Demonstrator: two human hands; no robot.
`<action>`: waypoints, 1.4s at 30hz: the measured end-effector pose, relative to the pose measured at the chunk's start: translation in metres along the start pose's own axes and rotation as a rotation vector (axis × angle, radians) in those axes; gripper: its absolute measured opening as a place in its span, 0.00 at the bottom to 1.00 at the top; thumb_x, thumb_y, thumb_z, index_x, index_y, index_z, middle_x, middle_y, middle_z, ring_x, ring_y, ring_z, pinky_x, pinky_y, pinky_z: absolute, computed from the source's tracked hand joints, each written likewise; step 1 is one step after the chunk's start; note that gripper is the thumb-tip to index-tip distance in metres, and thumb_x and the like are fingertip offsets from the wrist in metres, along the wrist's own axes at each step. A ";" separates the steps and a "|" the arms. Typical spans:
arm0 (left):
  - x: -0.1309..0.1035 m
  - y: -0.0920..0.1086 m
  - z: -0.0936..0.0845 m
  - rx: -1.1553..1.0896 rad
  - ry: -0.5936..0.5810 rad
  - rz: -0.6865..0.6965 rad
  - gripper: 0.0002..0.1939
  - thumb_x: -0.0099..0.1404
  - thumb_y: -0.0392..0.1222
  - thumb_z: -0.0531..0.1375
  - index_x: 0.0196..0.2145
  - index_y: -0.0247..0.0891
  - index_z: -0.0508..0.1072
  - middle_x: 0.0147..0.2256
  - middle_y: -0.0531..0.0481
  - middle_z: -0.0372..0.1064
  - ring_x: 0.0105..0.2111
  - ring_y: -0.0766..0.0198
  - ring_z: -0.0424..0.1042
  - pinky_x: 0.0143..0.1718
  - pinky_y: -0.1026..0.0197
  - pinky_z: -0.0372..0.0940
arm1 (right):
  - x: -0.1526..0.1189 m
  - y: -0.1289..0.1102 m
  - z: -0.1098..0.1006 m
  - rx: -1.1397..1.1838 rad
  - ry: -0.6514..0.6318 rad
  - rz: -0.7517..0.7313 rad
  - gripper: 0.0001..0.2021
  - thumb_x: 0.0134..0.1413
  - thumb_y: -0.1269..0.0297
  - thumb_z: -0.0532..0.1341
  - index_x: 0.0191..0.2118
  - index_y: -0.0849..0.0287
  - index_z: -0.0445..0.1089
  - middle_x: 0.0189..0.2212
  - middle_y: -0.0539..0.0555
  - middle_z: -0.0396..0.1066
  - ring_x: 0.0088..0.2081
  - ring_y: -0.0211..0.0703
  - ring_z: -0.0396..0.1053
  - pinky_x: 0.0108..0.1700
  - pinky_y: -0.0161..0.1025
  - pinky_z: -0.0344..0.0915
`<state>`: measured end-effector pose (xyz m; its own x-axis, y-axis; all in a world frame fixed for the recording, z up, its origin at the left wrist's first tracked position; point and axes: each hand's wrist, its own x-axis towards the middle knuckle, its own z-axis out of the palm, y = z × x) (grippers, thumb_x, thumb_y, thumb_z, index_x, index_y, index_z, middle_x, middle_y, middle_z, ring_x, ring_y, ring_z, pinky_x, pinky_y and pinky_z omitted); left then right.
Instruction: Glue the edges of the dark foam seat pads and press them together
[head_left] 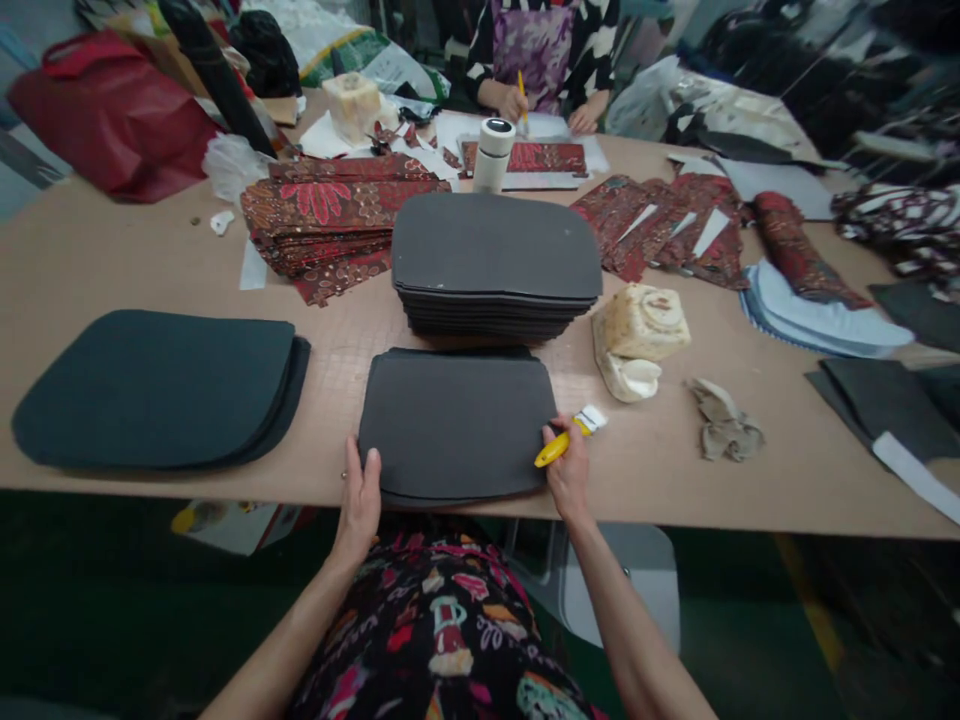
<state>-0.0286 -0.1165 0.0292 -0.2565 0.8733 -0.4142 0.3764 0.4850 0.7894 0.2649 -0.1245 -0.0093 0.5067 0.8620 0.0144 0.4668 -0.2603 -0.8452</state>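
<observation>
A short pile of dark grey rounded panels (457,425) lies at the table's front edge. My left hand (361,500) rests against its left side, fingers apart, holding nothing. At the pile's right edge, my right hand (568,465) is closed around a yellow brush (553,450) with white bristles pointing up and right. Behind the pile stands a taller stack of grey panels (495,250). Dark green-grey panels (157,390) lie at the left. To the right is a cream block-shaped container (645,325), with a crumpled cloth (726,420) beyond it.
Patterned red-brown fabric pieces (330,215) and a white bottle (493,158) are behind the tall stack. Across the table (97,260), a person's hand (513,103) holds a yellow brush. Light blue pieces (817,310) lie at the right.
</observation>
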 end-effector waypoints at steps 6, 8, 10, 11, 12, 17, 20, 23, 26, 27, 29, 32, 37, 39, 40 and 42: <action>0.027 0.005 0.015 -0.027 0.082 0.048 0.40 0.66 0.60 0.41 0.64 0.26 0.40 0.66 0.38 0.33 0.65 0.59 0.35 0.65 0.56 0.32 | -0.005 -0.005 0.006 0.032 0.056 0.034 0.16 0.54 0.52 0.53 0.41 0.59 0.61 0.43 0.60 0.66 0.46 0.46 0.64 0.49 0.46 0.60; 0.041 0.008 0.013 -0.027 0.090 0.068 0.38 0.67 0.59 0.41 0.64 0.26 0.42 0.65 0.37 0.37 0.65 0.58 0.38 0.65 0.55 0.34 | -0.006 -0.008 0.007 0.039 0.053 0.040 0.16 0.55 0.52 0.52 0.41 0.60 0.62 0.42 0.59 0.66 0.44 0.45 0.65 0.48 0.44 0.60; 0.049 0.010 0.012 -0.017 0.088 0.091 0.38 0.67 0.58 0.41 0.64 0.26 0.43 0.65 0.37 0.39 0.65 0.58 0.40 0.65 0.54 0.36 | -0.007 -0.010 0.008 0.041 0.052 0.047 0.17 0.56 0.52 0.52 0.42 0.60 0.62 0.40 0.58 0.66 0.42 0.44 0.65 0.47 0.43 0.60; 0.051 0.011 0.011 -0.006 0.086 0.108 0.38 0.67 0.58 0.41 0.64 0.26 0.43 0.65 0.37 0.39 0.65 0.58 0.40 0.65 0.54 0.36 | -0.007 -0.011 0.008 0.042 0.052 0.050 0.17 0.56 0.51 0.51 0.43 0.60 0.61 0.39 0.58 0.66 0.42 0.44 0.65 0.47 0.43 0.60; 0.050 0.012 0.011 0.008 0.085 0.126 0.38 0.66 0.58 0.42 0.64 0.26 0.44 0.65 0.37 0.39 0.65 0.58 0.40 0.65 0.54 0.36 | -0.007 -0.012 0.008 0.042 0.053 0.052 0.17 0.56 0.51 0.51 0.43 0.60 0.61 0.39 0.58 0.66 0.41 0.44 0.64 0.46 0.43 0.60; 0.036 0.009 0.007 0.095 0.076 0.199 0.39 0.65 0.59 0.44 0.63 0.27 0.46 0.65 0.38 0.40 0.65 0.57 0.37 0.65 0.53 0.35 | -0.007 -0.014 0.008 0.044 0.040 0.053 0.18 0.56 0.51 0.51 0.44 0.59 0.62 0.42 0.59 0.66 0.43 0.45 0.64 0.50 0.45 0.59; 0.032 0.001 0.003 0.137 0.067 0.190 0.38 0.65 0.60 0.45 0.64 0.29 0.46 0.65 0.39 0.40 0.65 0.57 0.39 0.65 0.52 0.35 | -0.006 -0.013 0.007 0.050 0.021 0.056 0.19 0.55 0.50 0.52 0.45 0.59 0.62 0.44 0.60 0.65 0.46 0.46 0.64 0.52 0.46 0.58; 0.040 -0.006 0.003 0.175 0.083 0.167 0.38 0.65 0.60 0.43 0.63 0.29 0.47 0.64 0.37 0.43 0.64 0.54 0.44 0.64 0.51 0.39 | -0.003 -0.011 0.008 0.062 0.021 0.068 0.20 0.55 0.49 0.52 0.45 0.59 0.61 0.48 0.61 0.64 0.49 0.46 0.63 0.54 0.47 0.56; 0.057 -0.007 0.003 0.215 0.112 0.203 0.36 0.67 0.59 0.41 0.62 0.28 0.50 0.62 0.34 0.49 0.62 0.52 0.50 0.62 0.48 0.46 | 0.001 -0.011 0.010 0.082 0.031 0.082 0.20 0.55 0.48 0.51 0.45 0.58 0.61 0.46 0.60 0.65 0.48 0.46 0.64 0.53 0.47 0.58; 0.063 -0.005 0.003 0.231 0.130 0.230 0.35 0.67 0.58 0.41 0.62 0.28 0.51 0.61 0.33 0.51 0.61 0.51 0.51 0.62 0.47 0.48 | 0.003 -0.011 0.011 0.091 0.031 0.083 0.20 0.55 0.48 0.51 0.45 0.58 0.62 0.44 0.59 0.66 0.46 0.46 0.64 0.52 0.47 0.59; 0.074 0.002 0.001 0.273 0.175 0.314 0.35 0.67 0.58 0.41 0.61 0.26 0.52 0.61 0.31 0.51 0.61 0.48 0.51 0.61 0.43 0.48 | 0.004 -0.011 0.012 0.111 0.037 0.080 0.20 0.55 0.47 0.52 0.44 0.58 0.62 0.42 0.59 0.67 0.44 0.46 0.65 0.50 0.46 0.60; 0.092 0.024 0.001 0.359 0.189 0.516 0.34 0.66 0.57 0.44 0.58 0.25 0.57 0.59 0.30 0.54 0.61 0.45 0.50 0.61 0.41 0.46 | 0.003 -0.008 0.014 0.139 0.062 0.079 0.21 0.53 0.45 0.52 0.42 0.58 0.63 0.42 0.59 0.67 0.46 0.49 0.65 0.50 0.48 0.61; 0.121 0.081 0.032 0.541 -0.129 0.876 0.20 0.67 0.48 0.47 0.51 0.37 0.67 0.50 0.43 0.68 0.52 0.56 0.65 0.57 0.49 0.55 | 0.001 -0.005 0.023 0.168 0.112 0.141 0.25 0.49 0.41 0.53 0.41 0.59 0.63 0.45 0.63 0.66 0.47 0.53 0.65 0.50 0.49 0.60; 0.129 0.099 0.051 0.617 -0.260 0.951 0.19 0.67 0.46 0.48 0.51 0.38 0.68 0.50 0.44 0.68 0.52 0.58 0.65 0.56 0.53 0.57 | 0.002 -0.005 0.026 0.185 0.136 0.157 0.26 0.48 0.40 0.54 0.41 0.59 0.63 0.47 0.63 0.65 0.50 0.53 0.64 0.51 0.49 0.60; 0.133 0.106 0.061 0.654 -0.311 0.969 0.19 0.67 0.46 0.48 0.51 0.38 0.68 0.51 0.44 0.68 0.52 0.58 0.66 0.55 0.54 0.57 | 0.003 -0.006 0.027 0.192 0.143 0.162 0.26 0.48 0.40 0.54 0.41 0.59 0.63 0.48 0.63 0.65 0.50 0.54 0.63 0.52 0.48 0.60; 0.137 0.115 0.080 0.723 -0.378 0.971 0.19 0.67 0.47 0.49 0.51 0.37 0.68 0.49 0.43 0.69 0.50 0.57 0.67 0.53 0.53 0.59 | 0.005 -0.007 0.028 0.194 0.135 0.171 0.26 0.49 0.40 0.54 0.42 0.59 0.64 0.47 0.63 0.65 0.50 0.53 0.64 0.51 0.48 0.60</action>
<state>0.0505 0.0629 0.0272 0.6211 0.7837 -0.0031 0.6956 -0.5495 0.4629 0.2439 -0.1057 -0.0181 0.6644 0.7434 -0.0772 0.2255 -0.2979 -0.9276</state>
